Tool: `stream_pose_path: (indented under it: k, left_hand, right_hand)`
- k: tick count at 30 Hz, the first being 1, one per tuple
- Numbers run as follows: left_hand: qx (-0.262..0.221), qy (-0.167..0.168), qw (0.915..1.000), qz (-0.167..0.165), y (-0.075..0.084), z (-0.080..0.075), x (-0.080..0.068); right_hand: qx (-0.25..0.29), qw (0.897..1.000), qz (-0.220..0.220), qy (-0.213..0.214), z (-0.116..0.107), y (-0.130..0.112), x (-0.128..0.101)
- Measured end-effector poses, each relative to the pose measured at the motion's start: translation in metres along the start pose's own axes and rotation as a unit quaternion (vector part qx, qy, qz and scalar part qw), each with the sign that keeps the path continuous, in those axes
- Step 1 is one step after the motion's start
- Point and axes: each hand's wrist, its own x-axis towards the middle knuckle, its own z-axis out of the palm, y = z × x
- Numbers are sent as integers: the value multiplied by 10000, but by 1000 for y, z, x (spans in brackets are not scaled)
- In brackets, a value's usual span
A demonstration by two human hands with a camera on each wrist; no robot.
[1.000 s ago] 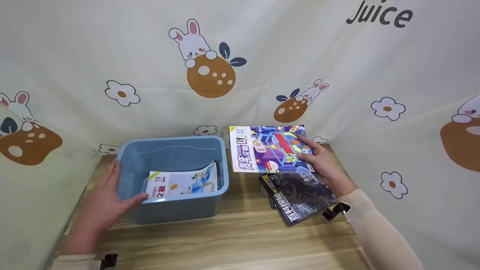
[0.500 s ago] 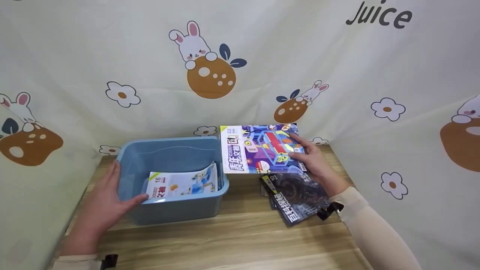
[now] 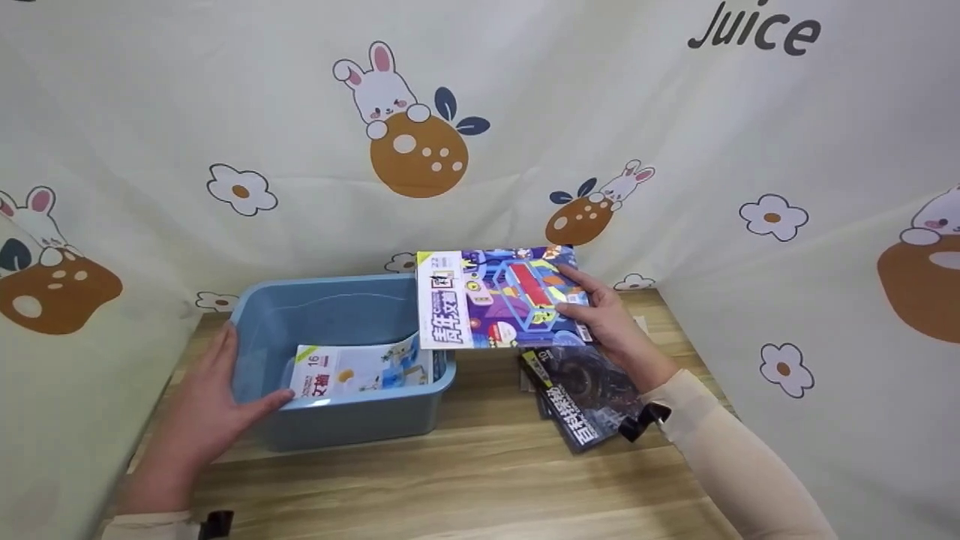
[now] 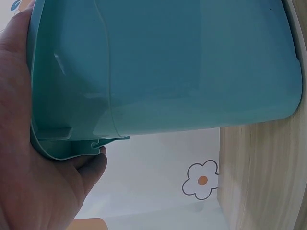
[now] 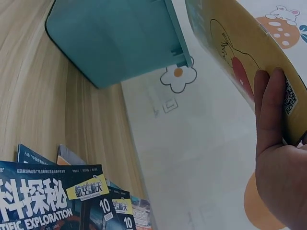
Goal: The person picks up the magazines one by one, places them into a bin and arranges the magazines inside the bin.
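A purple-covered magazine (image 3: 499, 304) is held level, cover up, above the right rim of a blue plastic bin (image 3: 352, 424), its left end over the opening. It is pinched near its right edge by the right hand (image 3: 611, 322) (two fingers are pressed to its back cover), presumably so that end is left free. The bin's rim is gripped by the left hand (image 3: 202, 405), probably for steadiness. Inside, a white-covered magazine (image 3: 337, 371) is laid; dark magazines (image 3: 581, 394) are stacked on the table (image 3: 487, 480).
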Motion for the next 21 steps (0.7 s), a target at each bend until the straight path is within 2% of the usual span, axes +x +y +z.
stream_pose_path:
  k: [11, 17, 21]
  left_hand:
    - [14, -62, 10000, -17, -2, 1, -2]
    - [44, -20, 10000, 44, -3, 1, -2]
    - [105, -7, 9999, 86, -4, 0, 0]
  right_hand:
    - [-18, 9998, 182, -72, 21, -2, 3]
    - [117, 9998, 125, -138, 31, -5, 3]
    - [-16, 10000, 40, -75, 37, -5, 4]
